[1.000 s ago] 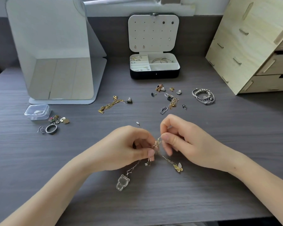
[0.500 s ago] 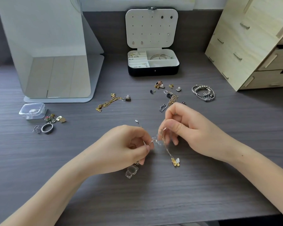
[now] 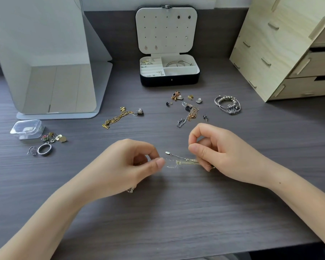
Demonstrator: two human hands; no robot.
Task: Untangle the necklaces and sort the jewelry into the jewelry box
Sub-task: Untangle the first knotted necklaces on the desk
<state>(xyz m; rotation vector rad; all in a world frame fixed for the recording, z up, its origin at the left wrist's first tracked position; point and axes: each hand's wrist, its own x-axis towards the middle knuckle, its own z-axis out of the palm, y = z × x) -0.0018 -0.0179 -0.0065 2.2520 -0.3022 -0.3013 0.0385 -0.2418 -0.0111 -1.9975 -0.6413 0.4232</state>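
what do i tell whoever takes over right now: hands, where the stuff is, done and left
Left hand pinches one end of the tangled necklaces; right hand pinches the other end, chains stretched between them.
Done: jewelry box is open, with bangles and small pieces inside.
Left: finish this tangle, then sort the gold chain, chain pile, bracelets and ring, all out on the table.

Open tabletop (image 3: 176,222) up front. Toward the jewelry box (image 3: 169,80), blocked by scattered pieces (image 3: 189,110); seemingly a bare lane beside the gold chain (image 3: 118,118). Hemmed by mirror (image 3: 45,62) left, drawers (image 3: 270,53) right.
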